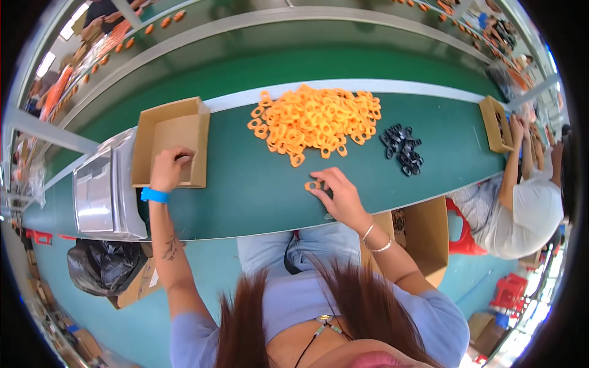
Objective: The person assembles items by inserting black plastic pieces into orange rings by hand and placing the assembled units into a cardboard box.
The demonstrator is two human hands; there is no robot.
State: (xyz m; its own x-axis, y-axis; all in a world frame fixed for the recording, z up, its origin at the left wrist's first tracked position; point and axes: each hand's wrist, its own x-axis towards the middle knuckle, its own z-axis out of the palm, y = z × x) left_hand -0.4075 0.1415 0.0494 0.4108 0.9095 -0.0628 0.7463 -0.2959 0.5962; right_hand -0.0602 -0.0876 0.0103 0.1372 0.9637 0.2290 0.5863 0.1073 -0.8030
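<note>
Between the thumb and fingers of my right hand (338,195) is a small orange plastic ring (311,186), pinched just above the green work table (257,202). My left hand (171,168) is over the near part of an open cardboard box (201,132). Its fingers are curled together, and a dark spot shows between them; I cannot make out whether it is a part or shadow. Beyond my right hand lies a big heap of orange plastic rings (319,116). A smaller pile of black plastic parts (402,147) lies to the right of that heap.
Left of the box stands a plastic-covered device (101,190). A co-worker (521,208) sits at the right, hands by another small cardboard box (494,126). Below the table edge are an open carton (426,239) and a black bag (104,267). A conveyor rail (245,21) runs behind.
</note>
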